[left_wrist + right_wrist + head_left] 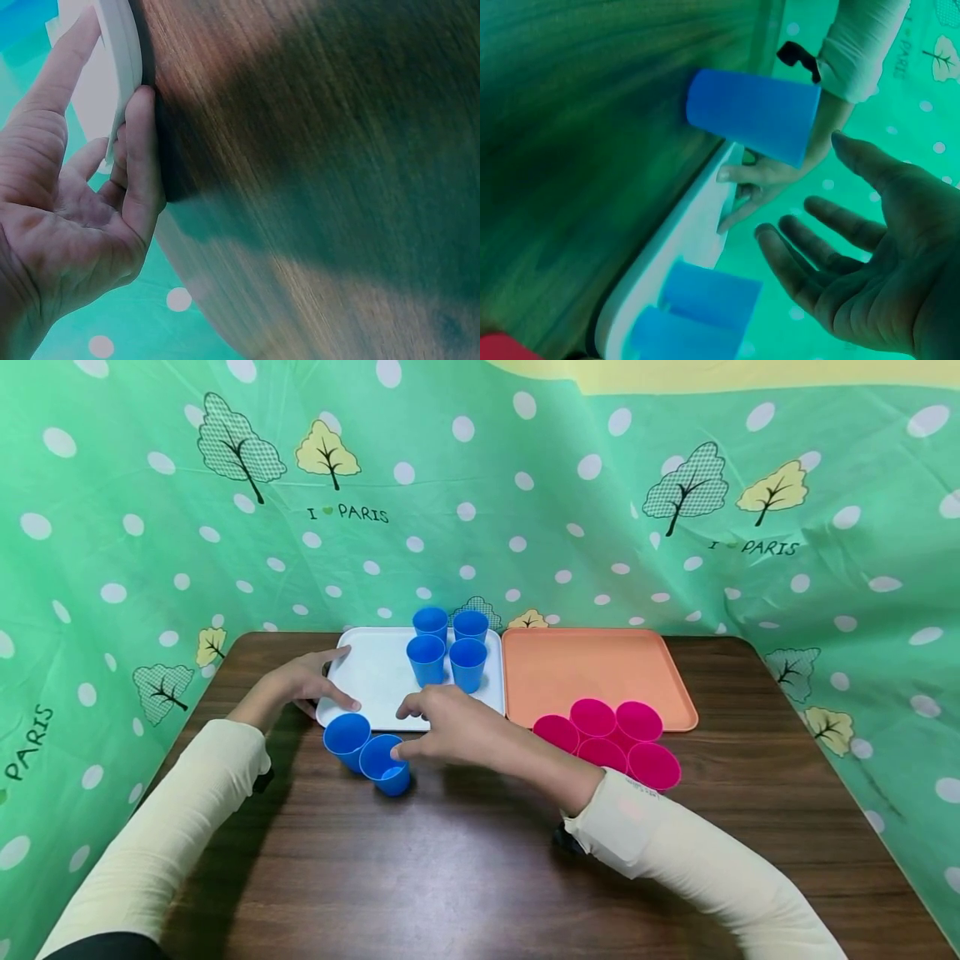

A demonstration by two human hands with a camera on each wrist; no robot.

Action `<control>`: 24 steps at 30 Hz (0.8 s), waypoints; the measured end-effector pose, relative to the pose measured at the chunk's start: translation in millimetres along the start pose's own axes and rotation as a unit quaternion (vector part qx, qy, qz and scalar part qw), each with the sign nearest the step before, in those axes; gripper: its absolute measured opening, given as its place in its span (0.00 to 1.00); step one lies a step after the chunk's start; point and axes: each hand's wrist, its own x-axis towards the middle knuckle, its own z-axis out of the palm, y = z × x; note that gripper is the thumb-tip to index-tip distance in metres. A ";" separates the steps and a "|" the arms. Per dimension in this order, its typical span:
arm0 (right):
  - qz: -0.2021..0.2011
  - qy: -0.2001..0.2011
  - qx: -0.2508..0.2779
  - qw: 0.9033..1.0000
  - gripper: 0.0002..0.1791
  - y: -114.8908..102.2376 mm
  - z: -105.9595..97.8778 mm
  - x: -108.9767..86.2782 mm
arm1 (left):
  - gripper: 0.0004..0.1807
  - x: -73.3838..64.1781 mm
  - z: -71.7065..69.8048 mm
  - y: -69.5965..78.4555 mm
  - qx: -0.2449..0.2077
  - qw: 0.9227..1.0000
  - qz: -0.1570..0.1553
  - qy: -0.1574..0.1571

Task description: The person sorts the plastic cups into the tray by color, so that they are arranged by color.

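My left hand point(303, 681) holds the left edge of a white tray point(367, 672), its thumb over the tray's inside and other fingers at the outer rim, as the left wrist view shows. Before that tray stand two blue cups, the left cup point(347, 739) close to its front edge and the right cup point(385, 764) beside it. My right hand point(453, 727) hovers near the right cup with fingers spread, nothing in its grasp. Its thumb overlaps that cup's rim in the head view, while the right wrist view shows a gap. Several blue cups point(467, 664) stand upright on the tray's right part.
An orange tray point(592, 664) lies against the white one on its right. Several pink cups point(655, 766) stand clustered at its front edge, partly behind my right forearm. A green dotted cloth point(480, 468) hangs behind the brown wooden table point(450, 877).
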 end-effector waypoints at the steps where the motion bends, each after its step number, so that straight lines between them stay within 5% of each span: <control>1: 0.000 -0.003 0.001 1.000 0.33 -0.9 1.9 0.6 | 0.75 0.1 -0.2 -0.2 0.002 1.000 0.000 -0.001; 24: -0.012 -0.012 -0.038 0.999 0.45 -11.6 32.2 5.8 | 0.75 0.5 -0.5 0.4 0.000 1.000 0.000 -0.001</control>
